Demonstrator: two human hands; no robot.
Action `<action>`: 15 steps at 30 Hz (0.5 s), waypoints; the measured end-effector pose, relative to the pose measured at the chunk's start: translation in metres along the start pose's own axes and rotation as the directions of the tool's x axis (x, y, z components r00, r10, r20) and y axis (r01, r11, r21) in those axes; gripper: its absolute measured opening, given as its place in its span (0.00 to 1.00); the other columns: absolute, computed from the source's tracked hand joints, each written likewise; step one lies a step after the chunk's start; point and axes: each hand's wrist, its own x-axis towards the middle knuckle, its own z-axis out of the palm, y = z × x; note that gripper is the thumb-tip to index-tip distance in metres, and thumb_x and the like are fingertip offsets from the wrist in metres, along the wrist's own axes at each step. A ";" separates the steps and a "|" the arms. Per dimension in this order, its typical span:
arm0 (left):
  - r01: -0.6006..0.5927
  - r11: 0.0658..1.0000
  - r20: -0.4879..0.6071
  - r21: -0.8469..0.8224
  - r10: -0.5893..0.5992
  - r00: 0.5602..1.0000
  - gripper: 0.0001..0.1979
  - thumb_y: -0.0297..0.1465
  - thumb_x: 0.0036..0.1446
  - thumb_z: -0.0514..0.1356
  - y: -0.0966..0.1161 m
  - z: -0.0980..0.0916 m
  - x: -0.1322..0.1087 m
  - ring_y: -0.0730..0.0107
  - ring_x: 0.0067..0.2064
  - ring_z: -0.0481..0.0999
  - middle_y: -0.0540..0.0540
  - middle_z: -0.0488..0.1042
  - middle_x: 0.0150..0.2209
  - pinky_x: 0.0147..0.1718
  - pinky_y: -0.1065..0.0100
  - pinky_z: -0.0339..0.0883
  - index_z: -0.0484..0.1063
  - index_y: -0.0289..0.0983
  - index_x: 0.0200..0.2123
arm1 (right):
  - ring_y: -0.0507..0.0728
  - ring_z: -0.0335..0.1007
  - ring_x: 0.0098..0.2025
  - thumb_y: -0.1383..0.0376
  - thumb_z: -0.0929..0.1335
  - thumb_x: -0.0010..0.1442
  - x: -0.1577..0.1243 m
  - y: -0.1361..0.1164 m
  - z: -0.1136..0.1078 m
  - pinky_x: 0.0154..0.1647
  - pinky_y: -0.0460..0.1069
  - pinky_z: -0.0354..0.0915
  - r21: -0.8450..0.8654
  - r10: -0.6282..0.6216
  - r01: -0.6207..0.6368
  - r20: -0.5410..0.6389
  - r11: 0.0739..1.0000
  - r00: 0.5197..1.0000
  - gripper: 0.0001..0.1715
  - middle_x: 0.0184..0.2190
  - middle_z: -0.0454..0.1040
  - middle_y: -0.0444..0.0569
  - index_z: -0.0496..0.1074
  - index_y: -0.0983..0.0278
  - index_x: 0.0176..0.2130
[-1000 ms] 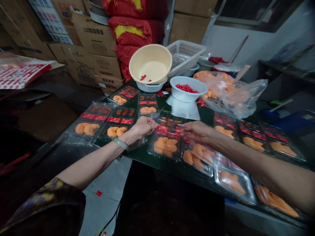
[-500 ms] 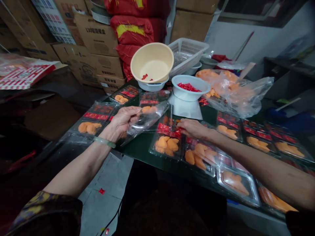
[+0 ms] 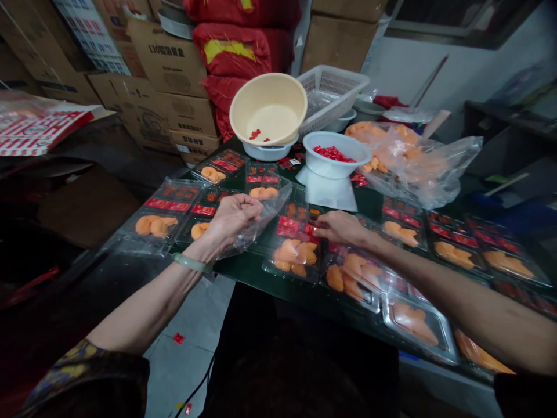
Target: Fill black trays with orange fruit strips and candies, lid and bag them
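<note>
My left hand [image 3: 235, 217] is closed around the edge of a clear plastic tray lid [image 3: 265, 209], which rises from the packs on the dark green table [image 3: 248, 268]. My right hand [image 3: 342, 227] reaches over an open clear tray of orange food pieces [image 3: 292, 258], its fingertips at the red labels [image 3: 289, 226]. I cannot tell whether those fingers hold anything. Similar clear packs with orange pieces and red labels [image 3: 455, 253] lie across the table on both sides. A jade bangle [image 3: 189, 262] circles my left wrist.
A white bowl of small red sachets [image 3: 335, 157] stands on white paper at the back. Beside it are a tilted beige bowl [image 3: 267, 107] and a bulging plastic bag of orange pieces [image 3: 413, 162]. Behind rise a white basket [image 3: 331, 96], cardboard boxes [image 3: 167, 98] and red sacks [image 3: 230, 52].
My left hand has moved back toward me with the clear lid, and the lid now lies lower than it did. My right hand has stayed close to the same spot.
</note>
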 end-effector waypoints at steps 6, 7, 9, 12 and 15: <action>-0.070 0.997 -0.013 -0.014 0.069 0.997 0.05 0.25 0.47 0.63 0.007 -0.002 -0.002 0.83 0.16 0.59 0.51 0.68 0.18 0.15 0.77 0.50 0.67 0.32 0.28 | 0.51 0.66 0.24 0.58 0.51 0.68 -0.011 -0.016 -0.007 0.20 0.44 0.56 0.500 0.070 -0.046 -0.030 0.865 0.997 0.24 0.32 0.76 0.53 0.68 0.67 0.39; -0.091 0.996 -0.012 -0.021 0.091 0.996 0.06 0.25 0.47 0.63 0.008 -0.001 -0.002 0.82 0.17 0.60 0.51 0.69 0.19 0.16 0.77 0.52 0.67 0.32 0.28 | 0.49 0.64 0.21 0.57 0.51 0.68 -0.013 -0.023 -0.010 0.18 0.44 0.54 0.676 0.075 -0.050 -0.008 0.735 0.997 0.24 0.32 0.76 0.54 0.66 0.67 0.40; -0.154 0.988 -0.008 -0.003 0.154 0.988 0.07 0.26 0.47 0.63 0.013 0.001 -0.004 0.79 0.19 0.64 0.51 0.69 0.20 0.19 0.76 0.57 0.67 0.33 0.30 | 0.47 0.58 0.17 0.59 0.57 0.66 -0.016 -0.039 -0.018 0.14 0.43 0.49 0.922 0.091 -0.060 0.027 0.383 0.996 0.15 0.29 0.75 0.51 0.64 0.66 0.39; -0.370 0.891 -0.044 0.264 0.394 0.918 0.11 0.31 0.49 0.63 0.027 -0.005 -0.011 0.76 0.22 0.66 0.52 0.67 0.21 0.23 0.73 0.60 0.69 0.33 0.37 | 0.44 0.49 0.14 0.72 0.63 0.61 -0.017 -0.053 -0.028 0.13 0.41 0.43 0.990 0.155 -0.066 0.047 0.122 0.987 0.02 0.21 0.69 0.42 0.64 0.66 0.35; -0.453 0.448 -0.063 0.771 0.761 0.646 0.17 0.36 0.51 0.61 0.046 -0.021 -0.023 0.72 0.28 0.66 0.49 0.68 0.28 0.30 0.69 0.62 0.72 0.37 0.45 | 0.43 0.48 0.14 0.74 0.63 0.60 -0.016 -0.047 -0.027 0.13 0.40 0.42 0.984 0.191 -0.122 0.095 0.132 0.977 0.06 0.17 0.64 0.39 0.65 0.66 0.32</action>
